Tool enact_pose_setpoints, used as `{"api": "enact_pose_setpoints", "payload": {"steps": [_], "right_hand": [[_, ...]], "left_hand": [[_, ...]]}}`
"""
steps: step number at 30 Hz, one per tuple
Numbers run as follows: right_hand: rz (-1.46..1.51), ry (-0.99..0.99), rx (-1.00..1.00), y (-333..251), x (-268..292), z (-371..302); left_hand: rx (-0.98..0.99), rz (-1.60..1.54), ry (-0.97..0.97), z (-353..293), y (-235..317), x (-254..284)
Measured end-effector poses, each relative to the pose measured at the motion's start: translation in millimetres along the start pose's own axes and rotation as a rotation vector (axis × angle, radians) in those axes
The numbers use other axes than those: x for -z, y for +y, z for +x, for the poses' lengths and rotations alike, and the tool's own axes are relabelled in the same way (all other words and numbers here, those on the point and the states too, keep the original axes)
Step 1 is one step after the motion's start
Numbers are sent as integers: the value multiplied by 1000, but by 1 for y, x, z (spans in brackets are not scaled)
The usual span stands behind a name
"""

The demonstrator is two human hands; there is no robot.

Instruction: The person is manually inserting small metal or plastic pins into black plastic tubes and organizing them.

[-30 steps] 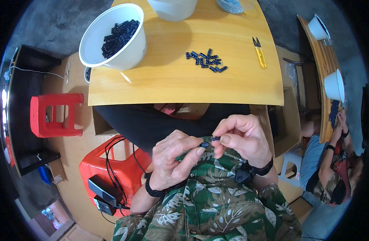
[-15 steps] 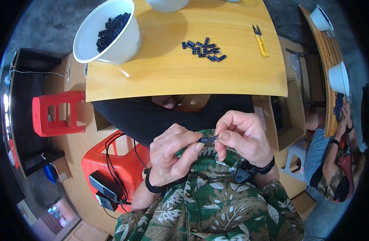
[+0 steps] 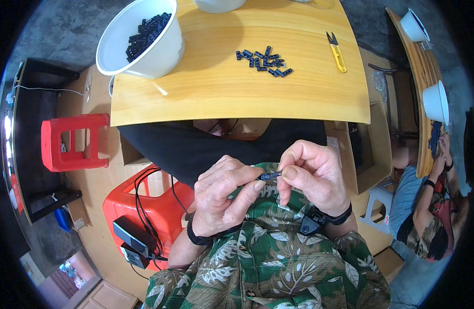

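Between my two hands, just above my lap, is a small black plastic part [image 3: 268,176]. My left hand [image 3: 224,193] pinches its left end between thumb and forefinger. The thumb and forefinger of my right hand [image 3: 314,177] are closed at its right end; whatever lies between those fingertips is too small to make out. On the table [image 3: 211,98] beyond my hands lies a loose pile of similar black parts [image 3: 265,62]. To the right of the pile are yellow-handled thread snips [image 3: 337,52].
A white tub [image 3: 167,56] holding many black parts stands at the table's left. Red stools [image 3: 74,142] are on the left, one bearing cables and a black box [image 3: 134,235]. An open carton [image 3: 377,149] sits right. Farther right, another person [image 3: 433,206] works at a wooden table [image 3: 422,62].
My hands stay in nearly the same place with the part between them. The view has shifted slightly.
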State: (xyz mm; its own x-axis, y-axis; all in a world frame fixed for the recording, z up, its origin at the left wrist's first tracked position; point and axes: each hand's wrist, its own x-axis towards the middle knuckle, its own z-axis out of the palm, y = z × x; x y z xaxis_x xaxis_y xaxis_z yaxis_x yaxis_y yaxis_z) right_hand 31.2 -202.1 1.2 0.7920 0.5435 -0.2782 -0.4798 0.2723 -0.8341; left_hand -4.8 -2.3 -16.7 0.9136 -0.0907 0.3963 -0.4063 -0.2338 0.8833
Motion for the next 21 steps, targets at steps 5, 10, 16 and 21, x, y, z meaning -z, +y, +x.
{"api": "enact_pose_setpoints", "payload": {"steps": [5, 10, 16, 21], "right_hand": [[-38, 13, 22, -1, -1, -1], [-93, 31, 32, -4, -4, -5], [-98, 29, 47, -3, -5, -4], [-89, 39, 49, -2, -6, -3]], "left_hand": [[-23, 38, -1, 1, 1, 0], [-70, 114, -20, 1, 2, 0], [-87, 127, -24, 1, 1, 0], [-83, 118, -10, -1, -1, -1]]}}
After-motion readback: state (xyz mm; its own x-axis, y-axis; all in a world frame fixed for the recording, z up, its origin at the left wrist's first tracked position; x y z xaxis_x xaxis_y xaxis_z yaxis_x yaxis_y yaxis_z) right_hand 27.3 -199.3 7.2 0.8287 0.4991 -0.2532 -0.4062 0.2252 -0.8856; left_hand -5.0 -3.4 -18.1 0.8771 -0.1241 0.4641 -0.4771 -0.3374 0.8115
